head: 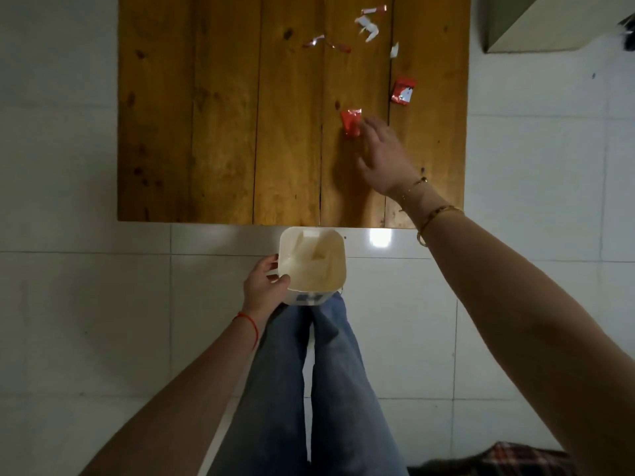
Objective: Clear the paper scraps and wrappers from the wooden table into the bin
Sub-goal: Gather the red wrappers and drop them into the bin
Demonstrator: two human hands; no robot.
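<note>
Right hand (381, 156): reaching over the wooden table (223, 132), fingers spread and empty, holding nothing. The nearest red wrapper (351, 122) lies flat on the boards just beyond and to the left of the fingertips; contact cannot be confirmed, but the gap, if any, is slight.

Left hand (266, 286): closed on the near left rim of the bin (311, 262), thumb over the edge, holding it below the table's near edge, well back from the right hand. The bin appears empty.

Remaining litter, all farther out than the right hand: a second red wrapper (403, 91) beyond and slightly right of it; a small white scrap (394, 49) farther on; a crumpled white paper scrap (368, 27) and a red-and-white strip (374, 9) at the far end; a thin red-and-silver strip (324, 44) beyond and to the left.

Handling assessment: the wrapper looks like crinkled foil or film, very light, limp, and slick against the varnished wood. It is not fragile; crushing does no harm. A flat press would likely skid it. Recommended hold is a pinch on the raised, crumpled upper edge, or a rake of the fingers to gather it into the palm. The thin strips will likely need a fingertip pinch, and moving air may shift them
</note>
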